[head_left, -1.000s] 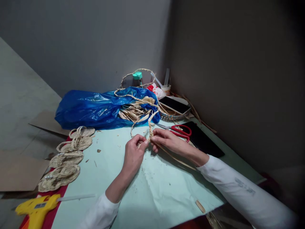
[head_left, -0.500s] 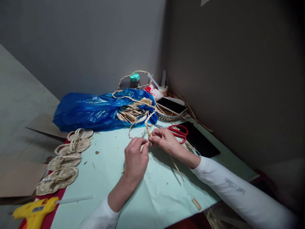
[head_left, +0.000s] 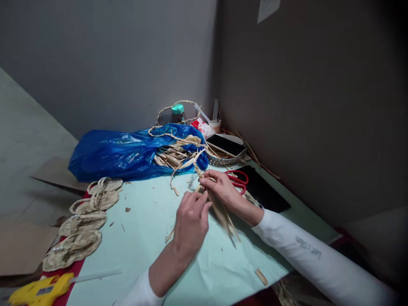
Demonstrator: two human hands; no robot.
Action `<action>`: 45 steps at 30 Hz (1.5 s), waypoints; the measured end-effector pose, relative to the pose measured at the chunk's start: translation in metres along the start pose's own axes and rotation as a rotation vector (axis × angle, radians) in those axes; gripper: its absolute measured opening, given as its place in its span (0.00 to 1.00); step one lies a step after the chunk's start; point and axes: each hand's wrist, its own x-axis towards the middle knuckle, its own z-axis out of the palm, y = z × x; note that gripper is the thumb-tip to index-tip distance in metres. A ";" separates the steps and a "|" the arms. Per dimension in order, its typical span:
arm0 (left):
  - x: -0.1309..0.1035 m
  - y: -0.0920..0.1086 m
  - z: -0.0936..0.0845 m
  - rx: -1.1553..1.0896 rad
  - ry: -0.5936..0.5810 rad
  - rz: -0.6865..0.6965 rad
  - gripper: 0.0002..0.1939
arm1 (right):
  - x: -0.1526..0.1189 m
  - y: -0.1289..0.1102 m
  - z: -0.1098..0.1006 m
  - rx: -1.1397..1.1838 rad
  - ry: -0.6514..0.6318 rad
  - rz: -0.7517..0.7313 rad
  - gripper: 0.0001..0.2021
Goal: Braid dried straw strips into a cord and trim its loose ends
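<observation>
Between my hands is the working end of a braided cord [head_left: 198,168] of dry, straw-coloured fibre. My right hand [head_left: 221,187] pinches the braid just below its plaited part. Close beside it, lower and to the left, my left hand [head_left: 193,219] is curled with its fingertips at the loose strands; what those fingers grip is partly hidden. Loose strands [head_left: 228,221] hang below the right hand, blurred. From there the cord runs back over a blue plastic bag [head_left: 111,153] holding dry fibre strips [head_left: 172,156]. Red-handled scissors [head_left: 241,182] lie behind my right hand.
Several woven fibre slippers [head_left: 84,221] line the table's left edge, with a yellow glue gun [head_left: 41,291] in front. A phone [head_left: 227,145] rests on a round tray [head_left: 223,160]; a black tablet-like slab [head_left: 267,191] lies on the right. Walls close off the back and right.
My left hand has shifted right and turned, its fingers less tightly pinched. The loose strands have swung below my right hand, which keeps its pinch. The view has tilted slightly.
</observation>
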 end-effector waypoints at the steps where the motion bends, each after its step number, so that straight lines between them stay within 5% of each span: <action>1: 0.004 -0.002 -0.004 -0.078 0.052 -0.090 0.09 | 0.000 0.000 0.000 -0.002 -0.011 -0.006 0.09; 3: 0.013 -0.007 -0.011 -0.223 0.153 -0.334 0.08 | -0.003 0.000 0.001 0.003 -0.070 -0.018 0.08; 7: 0.022 -0.015 -0.011 -0.873 -0.113 -0.689 0.11 | -0.009 0.001 0.005 -0.048 -0.212 -0.104 0.07; 10: 0.022 -0.017 -0.008 -1.060 -0.141 -0.803 0.11 | -0.013 -0.004 0.003 -0.217 -0.220 -0.168 0.06; 20: 0.020 -0.008 -0.017 -0.654 0.008 -0.725 0.09 | -0.013 -0.041 -0.016 -0.778 -0.244 -0.290 0.13; 23: 0.018 -0.005 -0.018 -0.656 -0.028 -0.706 0.10 | -0.008 -0.039 -0.019 -0.672 -0.141 -0.288 0.15; 28: 0.016 0.002 -0.016 -0.680 -0.153 -0.676 0.11 | -0.003 -0.026 -0.011 -0.291 -0.196 -0.182 0.16; 35: 0.016 0.011 -0.010 -0.520 -0.200 -0.619 0.12 | 0.002 0.005 0.006 -0.091 0.022 0.014 0.14; 40: 0.015 0.002 -0.007 -0.661 -0.139 -0.724 0.12 | 0.002 -0.007 -0.004 -0.064 -0.148 -0.017 0.15; 45: 0.018 -0.010 -0.013 -0.779 0.021 -0.801 0.09 | -0.007 -0.022 -0.013 -0.402 -0.338 -0.062 0.17</action>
